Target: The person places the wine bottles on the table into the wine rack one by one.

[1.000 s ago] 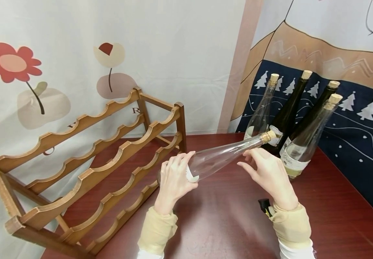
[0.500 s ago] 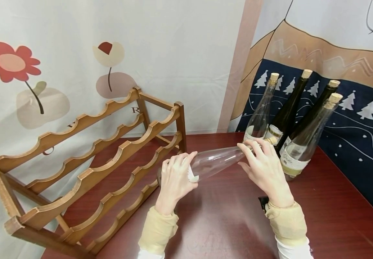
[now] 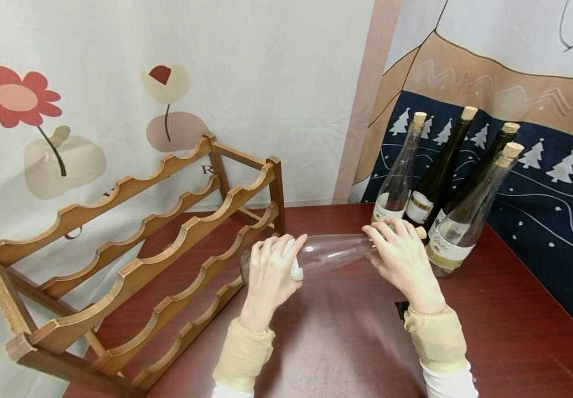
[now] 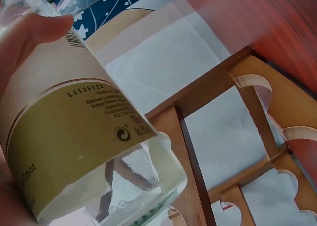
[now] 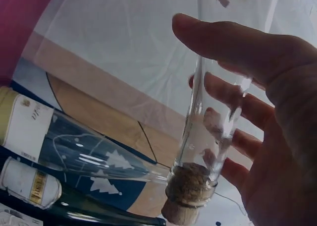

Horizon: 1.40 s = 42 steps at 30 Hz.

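A clear glass wine bottle (image 3: 333, 251) lies almost level in the air between both hands, its neck toward the right. My left hand (image 3: 274, 271) grips the base end from above, over the label; the left wrist view shows a gold and white label (image 4: 74, 132) beside the thumb. Fingers and thumb of my right hand (image 3: 403, 260) curl round the neck. In the right wrist view, a cork (image 5: 185, 194) is seated in the mouth, just beyond the fingers. The base points toward a wooden wine rack (image 3: 134, 268) at left.
At right stand a clear corked bottle (image 3: 396, 177), two dark green bottles, one dark green bottle (image 3: 443, 171) fully visible, and another clear bottle (image 3: 470, 213). A small black object (image 3: 401, 309) lies on the reddish table (image 3: 336, 354) by the right wrist. Printed curtains (image 3: 286, 83) hang behind.
The right hand has moved onto the bottle's neck and now grips it. The neck end has dipped from tilted up to nearly level. The left hand keeps its hold at the base end.
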Each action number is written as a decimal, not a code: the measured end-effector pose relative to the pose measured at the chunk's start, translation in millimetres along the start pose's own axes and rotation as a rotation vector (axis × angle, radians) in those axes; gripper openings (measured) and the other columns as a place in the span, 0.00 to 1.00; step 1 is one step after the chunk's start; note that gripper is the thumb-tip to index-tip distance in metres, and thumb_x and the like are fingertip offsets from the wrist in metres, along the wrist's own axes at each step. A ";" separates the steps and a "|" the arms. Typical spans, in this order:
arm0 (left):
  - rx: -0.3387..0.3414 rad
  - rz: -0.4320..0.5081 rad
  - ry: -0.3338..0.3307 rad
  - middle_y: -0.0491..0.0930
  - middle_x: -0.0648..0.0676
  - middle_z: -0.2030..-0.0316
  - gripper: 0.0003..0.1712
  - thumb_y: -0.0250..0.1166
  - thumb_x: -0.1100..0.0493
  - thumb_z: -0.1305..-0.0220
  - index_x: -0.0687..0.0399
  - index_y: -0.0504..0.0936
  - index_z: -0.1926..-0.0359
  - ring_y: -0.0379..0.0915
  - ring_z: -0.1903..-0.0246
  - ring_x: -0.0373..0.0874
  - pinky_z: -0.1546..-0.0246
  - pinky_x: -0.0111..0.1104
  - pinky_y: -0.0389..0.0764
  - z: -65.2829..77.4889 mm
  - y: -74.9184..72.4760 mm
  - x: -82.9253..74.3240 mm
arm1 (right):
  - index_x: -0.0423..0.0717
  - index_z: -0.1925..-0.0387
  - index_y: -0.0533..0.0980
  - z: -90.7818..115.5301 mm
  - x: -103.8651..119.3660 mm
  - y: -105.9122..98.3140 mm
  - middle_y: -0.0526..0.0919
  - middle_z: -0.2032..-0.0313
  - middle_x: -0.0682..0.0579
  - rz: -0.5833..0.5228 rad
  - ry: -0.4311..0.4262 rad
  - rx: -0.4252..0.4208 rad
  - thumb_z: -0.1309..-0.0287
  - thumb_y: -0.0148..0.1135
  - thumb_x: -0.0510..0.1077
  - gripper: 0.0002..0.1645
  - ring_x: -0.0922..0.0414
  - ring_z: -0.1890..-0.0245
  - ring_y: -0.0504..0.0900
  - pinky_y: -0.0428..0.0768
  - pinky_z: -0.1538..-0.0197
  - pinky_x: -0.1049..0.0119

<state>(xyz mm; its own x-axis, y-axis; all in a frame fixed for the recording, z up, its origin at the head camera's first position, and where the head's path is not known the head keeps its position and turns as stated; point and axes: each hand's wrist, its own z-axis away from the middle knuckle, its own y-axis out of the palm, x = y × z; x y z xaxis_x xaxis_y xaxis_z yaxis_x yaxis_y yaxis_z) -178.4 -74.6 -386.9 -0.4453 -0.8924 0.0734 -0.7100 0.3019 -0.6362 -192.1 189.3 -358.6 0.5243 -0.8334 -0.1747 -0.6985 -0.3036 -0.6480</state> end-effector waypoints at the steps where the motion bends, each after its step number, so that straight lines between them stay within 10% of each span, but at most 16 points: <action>1: -0.009 0.001 0.008 0.80 0.49 0.56 0.49 0.79 0.52 0.83 0.40 0.77 0.47 0.75 0.57 0.49 0.56 0.42 0.72 0.1 0.6 0.0 | 0.43 0.57 0.78 0.7 -0.5 1.0 0.82 0.62 0.47 -0.002 -0.001 0.006 0.70 0.74 0.39 0.29 0.44 0.56 0.75 0.72 0.50 0.49; 10: -0.065 -0.017 0.082 0.79 0.49 0.56 0.46 0.78 0.55 0.81 0.38 0.78 0.48 0.75 0.56 0.50 0.54 0.42 0.73 -0.6 5.3 0.5 | 0.44 0.60 0.78 5.8 -2.0 4.7 0.83 0.68 0.49 -0.016 0.013 0.113 0.75 0.72 0.40 0.29 0.47 0.62 0.77 0.74 0.52 0.53; 19: -0.076 -0.054 0.145 0.79 0.50 0.56 0.45 0.76 0.57 0.77 0.38 0.77 0.46 0.74 0.56 0.49 0.53 0.42 0.73 -1.5 8.6 -0.4 | 0.51 0.67 0.76 7.2 0.4 3.6 0.79 0.77 0.56 -0.067 0.115 0.305 0.73 0.74 0.43 0.23 0.52 0.75 0.78 0.72 0.76 0.59; 26: -0.004 -0.067 0.148 0.79 0.48 0.56 0.47 0.78 0.54 0.80 0.39 0.77 0.46 0.74 0.58 0.48 0.54 0.40 0.73 0.8 11.8 -2.5 | 0.55 0.77 0.70 7.5 -1.9 9.1 0.72 0.85 0.62 -0.118 0.200 0.465 0.71 0.69 0.44 0.16 0.55 0.84 0.74 0.62 0.84 0.63; 35: 0.097 -0.049 0.111 0.79 0.48 0.53 0.48 0.80 0.55 0.78 0.41 0.76 0.44 0.75 0.54 0.48 0.50 0.41 0.73 4.0 12.1 -6.0 | 0.56 0.80 0.70 11.3 -6.2 18.3 0.71 0.87 0.63 -0.149 0.197 0.469 0.74 0.65 0.42 0.14 0.55 0.87 0.72 0.60 0.84 0.63; 42: 0.219 0.048 0.082 0.78 0.49 0.45 0.52 0.79 0.38 0.72 0.45 0.73 0.40 0.72 0.44 0.47 0.39 0.45 0.69 1.0 2.8 -6.0 | 0.57 0.79 0.70 11.4 -7.0 18.5 0.70 0.88 0.64 -0.150 0.214 0.475 0.74 0.66 0.43 0.14 0.57 0.86 0.72 0.60 0.85 0.63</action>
<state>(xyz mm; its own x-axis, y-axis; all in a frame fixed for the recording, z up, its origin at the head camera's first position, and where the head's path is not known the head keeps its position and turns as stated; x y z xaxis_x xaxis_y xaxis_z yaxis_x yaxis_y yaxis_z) -177.2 -68.7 -389.9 -0.5253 -0.8456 0.0955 -0.5552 0.2555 -0.7915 -203.1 194.8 -377.8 0.4562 -0.8872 0.0685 -0.3004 -0.2260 -0.9266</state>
